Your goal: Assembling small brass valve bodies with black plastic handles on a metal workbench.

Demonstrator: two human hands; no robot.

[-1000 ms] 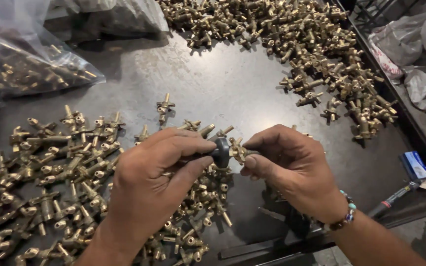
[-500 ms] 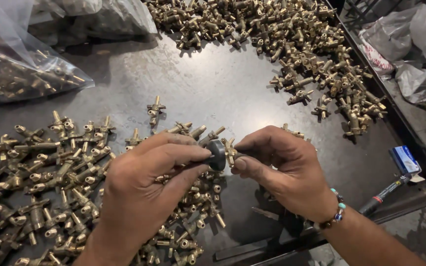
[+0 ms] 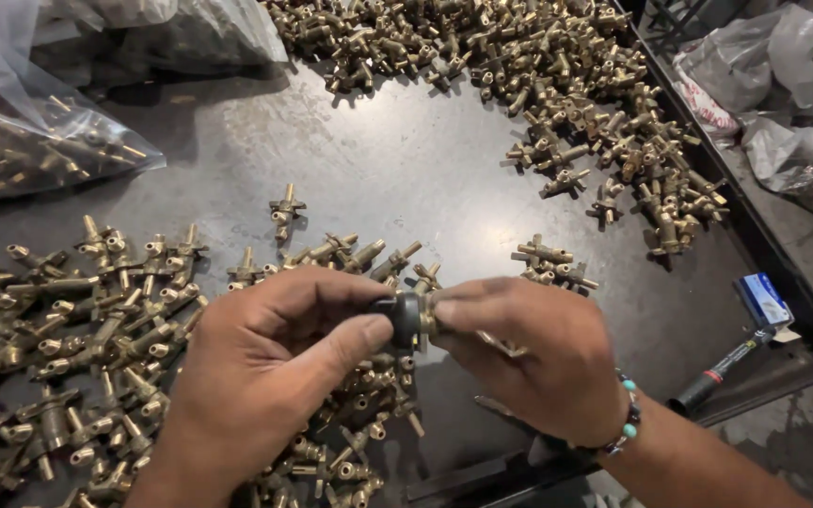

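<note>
My left hand [image 3: 265,376] pinches a small black round knob [image 3: 406,318] between thumb and fingers. My right hand [image 3: 529,353], with a beaded bracelet on the wrist, grips a brass valve fitting [image 3: 430,318] that meets the knob face to face. Both hands hover just above the dark metal table [image 3: 406,179], over a spread of brass fittings [image 3: 96,310] lying on the left and under my hands. Most of the held fitting is hidden inside my right fingers.
A large heap of brass fittings [image 3: 557,85] covers the far right of the table. A clear plastic bag of fittings [image 3: 21,141] lies at the far left. A small blue box [image 3: 762,299] and a black-handled tool [image 3: 722,369] sit by the right edge, and crumpled plastic bags [image 3: 773,75] lie beyond it.
My hands have stayed together on the knob and fitting, with my right fingers turning over the fitting. The view has shifted slightly.
</note>
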